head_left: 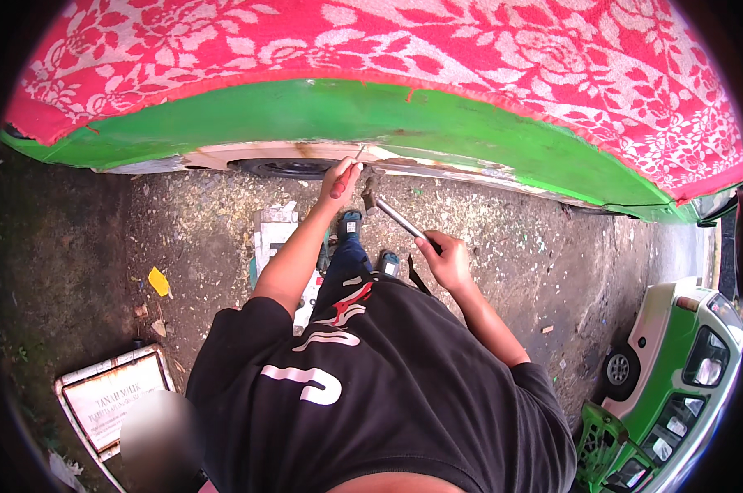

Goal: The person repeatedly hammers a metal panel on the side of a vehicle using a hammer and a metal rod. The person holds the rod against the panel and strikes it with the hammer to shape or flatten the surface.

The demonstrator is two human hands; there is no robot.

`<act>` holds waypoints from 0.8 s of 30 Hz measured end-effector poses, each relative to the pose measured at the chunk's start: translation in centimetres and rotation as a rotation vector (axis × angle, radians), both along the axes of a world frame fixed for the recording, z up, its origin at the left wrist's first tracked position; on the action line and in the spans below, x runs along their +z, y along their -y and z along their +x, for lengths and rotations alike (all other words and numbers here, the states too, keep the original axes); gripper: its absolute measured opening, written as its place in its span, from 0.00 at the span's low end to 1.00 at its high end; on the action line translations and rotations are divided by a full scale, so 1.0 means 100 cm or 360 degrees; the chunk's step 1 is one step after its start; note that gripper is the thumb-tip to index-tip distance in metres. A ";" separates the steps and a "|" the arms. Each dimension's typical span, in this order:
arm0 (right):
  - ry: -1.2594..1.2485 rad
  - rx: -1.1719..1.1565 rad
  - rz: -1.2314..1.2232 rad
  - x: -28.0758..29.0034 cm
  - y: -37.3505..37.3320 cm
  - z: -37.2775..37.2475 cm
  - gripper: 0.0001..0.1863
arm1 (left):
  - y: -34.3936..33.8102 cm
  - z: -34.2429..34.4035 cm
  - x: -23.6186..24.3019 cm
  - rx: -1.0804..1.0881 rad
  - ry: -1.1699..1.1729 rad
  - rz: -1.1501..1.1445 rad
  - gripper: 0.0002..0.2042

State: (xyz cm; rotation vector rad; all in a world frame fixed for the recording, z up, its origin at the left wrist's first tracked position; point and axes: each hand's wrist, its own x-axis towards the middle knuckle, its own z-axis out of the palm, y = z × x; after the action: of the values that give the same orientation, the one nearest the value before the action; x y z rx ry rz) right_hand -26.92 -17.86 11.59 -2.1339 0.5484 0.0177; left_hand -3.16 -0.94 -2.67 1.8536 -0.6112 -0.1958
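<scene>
My left hand (334, 174) is closed around the red handle of a screwdriver-like tool (341, 186). Its thin metal shaft points away from me, with the tip at the lower edge of a green vehicle body (248, 115). Bare, pinkish and rusty patches show along that edge, near a dark wheel (289, 168). In my right hand (449, 263) is a hammer (399, 218), gripped near the end of its handle. The hammer head hangs just right of the red handle and below it, apart from it. Whether the tool's tip touches the metal I cannot tell.
A red and white floral cloth (470, 49) covers the vehicle's top. Pale flakes litter the ground. A white box-like object (274, 226) stands by my feet, a yellow scrap (159, 282) farther left. A framed sign (113, 403), a green plastic chair (599, 444) and a green-white van (676, 370) are behind.
</scene>
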 end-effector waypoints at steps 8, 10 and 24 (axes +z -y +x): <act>-0.0042 -0.0027 -0.0051 -0.003 0.004 0.003 0.18 | -0.001 0.016 -0.013 0.0036 -0.0040 -0.0126 0.09; -0.0063 -0.0016 -0.0056 -0.002 0.003 0.006 0.18 | -0.003 0.019 -0.018 0.0031 -0.0118 -0.0153 0.09; 0.0614 0.0899 -0.0520 0.048 -0.031 0.077 0.22 | -0.001 0.033 -0.016 -0.0039 -0.0510 -0.0367 0.08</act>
State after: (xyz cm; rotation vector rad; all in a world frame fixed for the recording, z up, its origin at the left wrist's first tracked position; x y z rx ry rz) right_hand -19.23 -14.78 16.41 -2.4606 -0.3045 -0.1750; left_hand 0.14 -0.82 -4.23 1.5513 -0.4146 -0.4124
